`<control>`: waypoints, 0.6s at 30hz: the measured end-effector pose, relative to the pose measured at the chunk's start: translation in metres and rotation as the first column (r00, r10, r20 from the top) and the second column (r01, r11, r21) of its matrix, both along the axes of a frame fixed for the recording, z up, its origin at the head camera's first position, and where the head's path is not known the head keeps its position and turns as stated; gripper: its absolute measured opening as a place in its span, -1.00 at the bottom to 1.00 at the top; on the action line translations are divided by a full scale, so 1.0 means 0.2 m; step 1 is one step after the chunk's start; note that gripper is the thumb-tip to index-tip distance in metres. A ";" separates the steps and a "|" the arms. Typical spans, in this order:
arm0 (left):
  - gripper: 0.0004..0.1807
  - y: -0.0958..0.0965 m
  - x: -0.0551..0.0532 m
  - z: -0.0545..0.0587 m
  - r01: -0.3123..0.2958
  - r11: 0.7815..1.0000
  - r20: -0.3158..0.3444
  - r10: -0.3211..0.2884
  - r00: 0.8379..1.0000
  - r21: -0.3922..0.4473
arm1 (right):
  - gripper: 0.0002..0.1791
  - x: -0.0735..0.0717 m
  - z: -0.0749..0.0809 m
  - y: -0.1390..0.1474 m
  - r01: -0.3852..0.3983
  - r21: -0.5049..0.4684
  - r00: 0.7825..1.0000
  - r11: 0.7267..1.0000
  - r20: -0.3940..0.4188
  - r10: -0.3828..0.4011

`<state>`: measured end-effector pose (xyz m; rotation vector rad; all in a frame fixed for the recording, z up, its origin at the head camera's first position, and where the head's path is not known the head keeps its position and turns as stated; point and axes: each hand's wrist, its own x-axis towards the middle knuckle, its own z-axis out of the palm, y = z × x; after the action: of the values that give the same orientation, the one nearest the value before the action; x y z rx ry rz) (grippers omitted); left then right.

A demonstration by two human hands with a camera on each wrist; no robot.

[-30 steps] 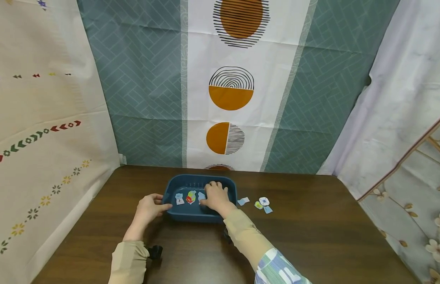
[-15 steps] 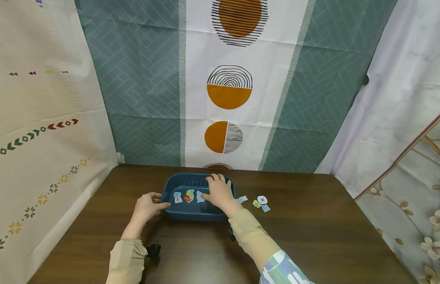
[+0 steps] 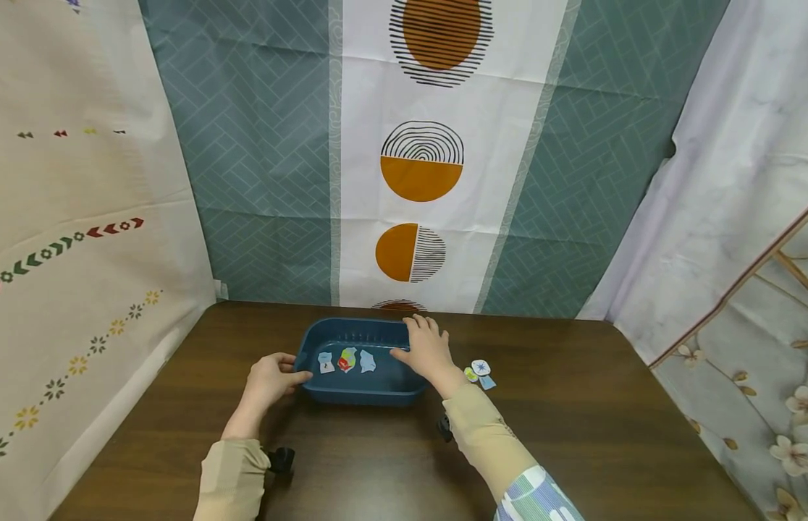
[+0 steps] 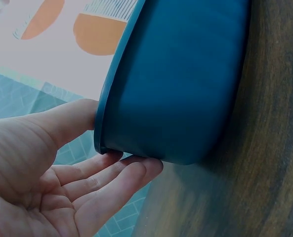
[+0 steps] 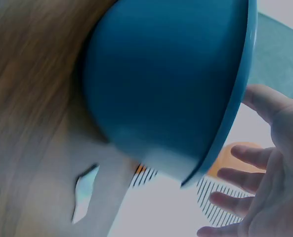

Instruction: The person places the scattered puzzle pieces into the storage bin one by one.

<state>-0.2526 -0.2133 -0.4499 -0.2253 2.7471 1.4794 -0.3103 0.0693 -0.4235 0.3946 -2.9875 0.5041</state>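
Note:
A dark blue plastic basin stands on the table. On its floor lie a blue-and-white paper cutout, a red-and-green cutout and a light blue cutout. My left hand pinches the basin's left end, thumb over the rim and fingertips against the outer wall. Over the basin's right end is my right hand, fingers spread and holding nothing. In the right wrist view its thumb is right at the rim, and a pale cutout lies on the table beside the basin.
Right of the basin lie a white cutout with a blue star, a yellow-green one and a blue one. The brown wooden table ends at a patterned cloth backdrop. Cloths hang on both sides.
My right hand has moved right, from over the light blue cutout inside the basin to the right rim, uncovering that cutout. My left hand has kept its grip.

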 end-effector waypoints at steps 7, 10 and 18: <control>-0.41 0.00 0.00 0.00 0.003 1.000 -0.002 -0.003 1.000 0.003 | -0.20 -0.02 -0.01 0.16 0.069 -0.051 0.997 0.996 0.017 -0.069; -0.39 0.00 0.00 0.00 0.005 1.000 0.006 -0.005 1.000 0.000 | -0.21 -0.03 -0.02 0.23 0.111 -0.058 0.994 0.992 0.027 -0.109; -0.39 0.00 -0.01 0.00 0.002 1.000 0.016 -0.002 1.000 -0.006 | -0.35 -0.04 -0.07 0.36 0.185 -0.075 0.981 0.980 0.068 -0.180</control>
<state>-0.2537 -0.2126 -0.4505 -0.2333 2.7392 1.4622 -0.3181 0.1406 -0.4376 0.0974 -3.0089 0.6255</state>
